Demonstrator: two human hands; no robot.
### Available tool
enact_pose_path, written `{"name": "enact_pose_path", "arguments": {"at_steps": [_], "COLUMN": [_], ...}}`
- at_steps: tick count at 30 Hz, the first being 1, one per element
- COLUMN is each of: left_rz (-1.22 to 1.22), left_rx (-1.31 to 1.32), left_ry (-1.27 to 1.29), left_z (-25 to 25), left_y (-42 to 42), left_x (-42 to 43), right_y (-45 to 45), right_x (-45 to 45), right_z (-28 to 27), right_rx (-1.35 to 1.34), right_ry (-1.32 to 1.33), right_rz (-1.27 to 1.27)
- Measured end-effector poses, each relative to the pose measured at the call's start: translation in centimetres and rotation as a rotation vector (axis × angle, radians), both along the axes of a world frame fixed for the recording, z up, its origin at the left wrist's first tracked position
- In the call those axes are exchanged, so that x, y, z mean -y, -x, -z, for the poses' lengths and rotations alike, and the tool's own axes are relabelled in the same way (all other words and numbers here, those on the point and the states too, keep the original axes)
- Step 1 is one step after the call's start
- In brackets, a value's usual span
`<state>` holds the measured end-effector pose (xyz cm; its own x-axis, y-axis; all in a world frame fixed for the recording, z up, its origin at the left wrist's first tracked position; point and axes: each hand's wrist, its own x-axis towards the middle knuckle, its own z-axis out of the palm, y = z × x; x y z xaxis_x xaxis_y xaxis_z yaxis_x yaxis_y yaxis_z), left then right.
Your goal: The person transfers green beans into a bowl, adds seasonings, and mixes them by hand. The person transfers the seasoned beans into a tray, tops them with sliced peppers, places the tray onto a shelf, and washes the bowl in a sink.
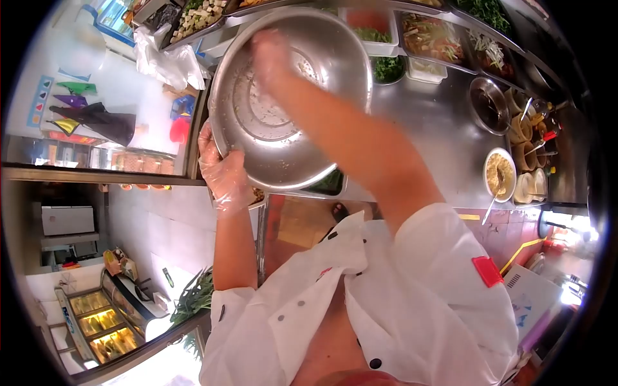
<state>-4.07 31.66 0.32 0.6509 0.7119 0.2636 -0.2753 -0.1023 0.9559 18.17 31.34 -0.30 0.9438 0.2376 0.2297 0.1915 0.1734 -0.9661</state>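
Lg steel bowl [267,128] at L end of tabletop [425,122], mostly bare, some pale bits [302,66] left; work prob. well along. L hand [226,175] fingers grip rim; R hand [270,55] inside, blurred, can't tell if holding.

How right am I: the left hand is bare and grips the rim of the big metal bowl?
Not quite: the left hand isn't bare. The head view shows it in a clear plastic glove; it does grip the rim of the big metal bowl.

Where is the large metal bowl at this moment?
The large metal bowl is in the head view's upper middle, left of some chopped greens; the left hand grips its lower-left rim and the right hand is over its interior.
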Motion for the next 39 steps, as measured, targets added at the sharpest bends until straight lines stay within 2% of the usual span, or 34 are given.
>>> {"name": "enact_pose_path", "arguments": {"at_steps": [2, 3, 4, 5, 6, 7, 8, 9, 10, 12, 14, 15, 17, 19, 22, 24, 26, 27, 29, 30, 33, 35, 37, 39], "left_rz": [-0.002, -0.006, 0.000, 0.005, 0.058, 0.048, -0.036, -0.113, -0.128, -0.128, -0.111, -0.107, -0.137, -0.142, -0.128, -0.108, -0.087, -0.086, -0.118, -0.094, -0.054, -0.056, -0.047, -0.051], "left_rx": [-0.016, -0.014, 0.005, 0.025, 0.067, 0.064, -0.041, -0.147, -0.122, -0.094, -0.074, -0.078, -0.104, -0.032, -0.030, -0.013, 0.007, 0.015, -0.030, 0.069, 0.018, 0.003, -0.014, -0.042], "left_ry": [-0.006, -0.010, 0.005, 0.022, -0.004, -0.002, -0.144, -0.288, -0.206, -0.205, -0.178, -0.178, -0.246, -0.206, -0.178, -0.171, -0.268, -0.267, -0.393, -0.313, -0.219, -0.203, -0.192, -0.235], "left_z": [-0.8, -1.3, -1.7, -2.2, -2.9, -3.1, -3.3, -3.5, -3.7, -1.6, -0.8, -1.0, -1.8, -1.7, -0.4, 0.4, 0.4, 0.3, 0.3, 0.3, -0.5, 0.0, 0.3, 0.1], "left_y": [-0.1, 0.1, 0.6, 1.2, 1.8, 2.1, 2.2, 2.2, 1.8, 1.3, 0.5, 0.4, 0.1, 0.1, 0.6, 0.0, -0.7, -0.9, -1.1, -1.3, -0.6, -0.8, -1.1, -1.7], "left_x": [0.8, 0.5, 0.0, -0.4, -0.6, -0.4, -0.3, 0.0, 0.9, 0.2, 0.6, 1.2, 1.6, 1.0, -0.2, -0.2, 0.4, 0.4, 0.2, 0.4, 0.6, 0.1, 0.2, 0.6], "right_y": [5.3, 9.6, 11.7, 12.3, 9.9, 8.2, 6.5, 5.8, 4.9, 4.2, 7.1, 8.5, 10.8, 9.1, 5.3, 4.1, 8.4, 10.1, 12.1, 11.1, 4.8, 3.1, 5.2, 6.0], "right_x": [-0.3, 1.1, 2.7, 4.5, 5.7, 5.6, 5.5, 5.2, 5.2, 5.7, 4.9, 5.3, 4.6, 7.0, 8.4, 6.0, 5.6, 5.8, 5.2, 5.8, 9.3, 8.5, 5.8, 4.2], "right_z": [1.3, 1.7, 3.9, 7.6, 12.5, 13.9, 15.3, 14.2, 12.4, 8.2, -0.3, 1.5, 8.2, 15.0, 17.9, 16.1, 5.4, 6.6, 11.3, 13.4, 18.8, 14.3, 6.3, 0.2], "right_rx": [0.175, 0.340, 0.632, 0.926, 1.133, 1.235, 1.332, 1.268, 1.205, 1.066, 0.780, 0.775, 1.093, 0.857, 0.790, 1.088, 0.971, 0.977, 0.971, 0.975, 1.024, 1.158, 0.913, 1.067], "right_ry": [0.099, 0.136, 0.176, 0.213, 0.398, 0.495, 0.581, 0.582, 0.586, 0.592, 0.365, 0.366, 0.126, 0.968, 1.229, 0.731, 0.563, 0.566, 0.300, 0.300, 1.415, 0.779, 0.506, 0.268], "right_rz": [-0.136, -0.219, -0.326, -0.432, -0.658, -0.772, -0.896, -0.786, -0.672, -0.452, -0.373, -0.370, -0.181, -0.805, -0.579, -0.333, -0.385, -0.382, -0.369, -0.371, -0.388, -0.238, -0.240, -0.006]}}
